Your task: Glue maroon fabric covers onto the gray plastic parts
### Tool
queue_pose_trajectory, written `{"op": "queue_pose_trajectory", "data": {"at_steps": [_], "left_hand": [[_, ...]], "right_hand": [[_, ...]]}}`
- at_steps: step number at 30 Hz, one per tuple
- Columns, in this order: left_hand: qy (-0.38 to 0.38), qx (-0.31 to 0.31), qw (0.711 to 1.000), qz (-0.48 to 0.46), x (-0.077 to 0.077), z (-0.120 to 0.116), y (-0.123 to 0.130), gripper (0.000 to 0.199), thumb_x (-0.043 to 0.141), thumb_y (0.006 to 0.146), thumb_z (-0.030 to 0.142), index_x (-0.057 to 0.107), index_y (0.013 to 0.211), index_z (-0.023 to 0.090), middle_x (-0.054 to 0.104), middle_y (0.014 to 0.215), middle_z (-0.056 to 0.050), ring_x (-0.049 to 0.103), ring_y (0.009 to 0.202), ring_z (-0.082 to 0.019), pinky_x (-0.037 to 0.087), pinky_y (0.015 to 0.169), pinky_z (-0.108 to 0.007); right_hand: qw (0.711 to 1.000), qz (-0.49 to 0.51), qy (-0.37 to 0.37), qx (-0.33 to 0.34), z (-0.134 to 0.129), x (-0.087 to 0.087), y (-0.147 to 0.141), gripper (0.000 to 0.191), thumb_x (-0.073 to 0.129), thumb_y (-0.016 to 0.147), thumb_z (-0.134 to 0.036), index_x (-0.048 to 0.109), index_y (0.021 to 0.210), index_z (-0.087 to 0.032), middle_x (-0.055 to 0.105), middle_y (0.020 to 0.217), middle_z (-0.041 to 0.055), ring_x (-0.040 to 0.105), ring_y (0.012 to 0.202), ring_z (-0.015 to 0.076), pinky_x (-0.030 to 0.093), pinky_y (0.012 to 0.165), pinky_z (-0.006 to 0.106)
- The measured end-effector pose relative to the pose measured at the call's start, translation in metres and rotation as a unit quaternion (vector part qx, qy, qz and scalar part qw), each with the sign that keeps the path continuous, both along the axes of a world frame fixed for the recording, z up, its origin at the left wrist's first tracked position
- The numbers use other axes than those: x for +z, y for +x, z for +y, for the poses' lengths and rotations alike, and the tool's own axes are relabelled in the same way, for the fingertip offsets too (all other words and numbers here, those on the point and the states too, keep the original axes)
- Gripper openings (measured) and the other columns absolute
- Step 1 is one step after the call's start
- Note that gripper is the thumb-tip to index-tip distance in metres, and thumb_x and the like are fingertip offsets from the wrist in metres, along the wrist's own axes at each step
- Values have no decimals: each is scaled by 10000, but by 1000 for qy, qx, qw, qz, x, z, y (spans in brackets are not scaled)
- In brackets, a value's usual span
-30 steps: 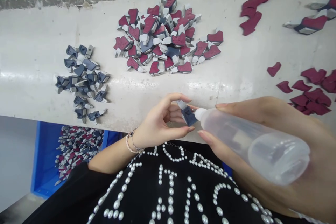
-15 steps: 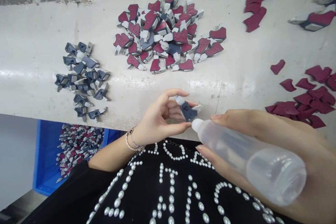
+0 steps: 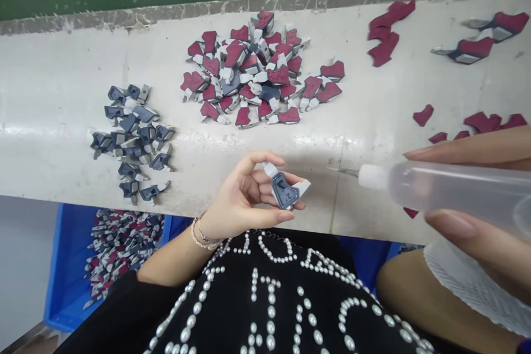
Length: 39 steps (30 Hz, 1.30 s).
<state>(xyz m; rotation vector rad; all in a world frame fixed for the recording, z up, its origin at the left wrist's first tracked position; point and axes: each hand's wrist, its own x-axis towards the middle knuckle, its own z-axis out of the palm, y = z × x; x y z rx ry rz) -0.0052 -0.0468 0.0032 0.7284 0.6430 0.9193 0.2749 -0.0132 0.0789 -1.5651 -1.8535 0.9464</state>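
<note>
Between the thumb and fingers of my left hand (image 3: 253,193) is a small grey-and-white plastic part (image 3: 285,191), its hollow dark face turned up with a mark like a 2 in it. My right hand (image 3: 468,221), cut off by the right edge, grips a translucent squeeze bottle (image 3: 452,191) lying nearly level. The bottle's white cap and thin needle tip (image 3: 346,170) point left toward the part, with a gap between them. Whether liquid is in the bottle I cannot make out clearly.
A heap of parts with maroon faces (image 3: 249,72) lies at the back middle. Grey hollow parts (image 3: 133,138) are grouped at left. Loose maroon pieces (image 3: 384,47) lie at right, some behind my right hand. A blue bin (image 3: 66,276) full of parts stands below the table's left edge.
My right hand has drawn the bottle away to the right from the part, and the needle tip now shows. My left hand has shifted slightly left and down in view, still holding the part.
</note>
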Motion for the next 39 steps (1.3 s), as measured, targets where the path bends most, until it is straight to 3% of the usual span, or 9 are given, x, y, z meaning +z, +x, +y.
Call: {"op": "queue_pose_trajectory", "data": {"at_steps": [9, 12, 15, 20, 24, 28, 31, 36, 39], "left_hand": [[28, 3, 999, 30, 12, -3, -6, 646, 765, 752, -61, 527, 1225, 310, 744, 1213, -10, 786, 948, -163, 675, 856, -244], [49, 9, 996, 78, 16, -2, -7, 599, 779, 740, -53, 529, 1156, 299, 745, 1203, 5, 783, 912, -133, 668, 831, -211], [44, 23, 988, 147, 13, 0, -8, 535, 831, 716, 12, 537, 1079, 272, 746, 1163, 5, 764, 827, -102, 662, 776, -195], [22, 21, 967, 254, 0, 6, -6, 440, 905, 654, 132, 557, 913, 204, 733, 1037, -8, 715, 804, -84, 628, 707, -149], [-16, 17, 965, 260, -8, 9, -3, 381, 909, 656, 214, 592, 862, 177, 702, 973, -19, 709, 834, -115, 658, 722, -206], [-23, 29, 967, 254, -10, 7, -4, 347, 891, 686, 251, 626, 899, 178, 711, 1016, -25, 740, 862, -135, 681, 813, -273], [-1, 42, 965, 259, -8, 4, -4, 296, 855, 738, 269, 648, 931, 183, 730, 1022, -32, 758, 928, -155, 674, 878, -295], [52, 67, 961, 264, -5, -1, -2, 290, 847, 745, 270, 661, 943, 168, 756, 1032, -68, 760, 1010, -205, 682, 877, -342], [79, 77, 956, 273, -7, -3, -1, 299, 848, 748, 271, 661, 958, 168, 761, 1056, -82, 769, 974, -200, 689, 846, -334]], "right_hand": [[996, 84, -5, 3, 7, -13, -16, 345, 894, 697, -352, 661, 950, -321, 696, 893, 24, 695, 819, 255, 608, 597, 411], [991, 135, -16, 7, 17, -21, -27, 395, 890, 694, -268, 624, 985, -291, 730, 974, 40, 718, 936, 284, 631, 771, 445], [995, 91, -19, 30, 28, -38, -46, 375, 824, 783, -295, 640, 1109, -273, 732, 1133, 43, 694, 1087, 278, 571, 958, 471], [990, 94, -74, 78, 35, -71, -67, 310, 748, 835, -264, 553, 1076, -275, 738, 1206, 17, 700, 1124, 236, 570, 961, 406], [996, 22, -71, 56, 39, -67, -44, 443, 776, 783, -342, 580, 1176, -285, 712, 1257, 15, 685, 1143, 234, 567, 964, 376], [982, -123, -56, -133, 54, -60, 11, 317, 618, 879, -479, 624, 1052, -213, 713, 1037, 124, 687, 954, 312, 552, 854, 505], [946, -217, -68, -230, 72, -76, 44, 268, 623, 864, -472, 609, 861, -205, 677, 909, 149, 647, 938, 349, 500, 855, 560], [942, -246, -86, -211, 89, -95, 50, 282, 710, 846, -441, 595, 776, -193, 638, 782, 26, 603, 754, 184, 505, 776, 393], [954, -229, -82, -174, 86, -89, 40, 276, 729, 804, -438, 585, 718, -219, 640, 712, 43, 584, 667, 214, 486, 665, 397]]}}
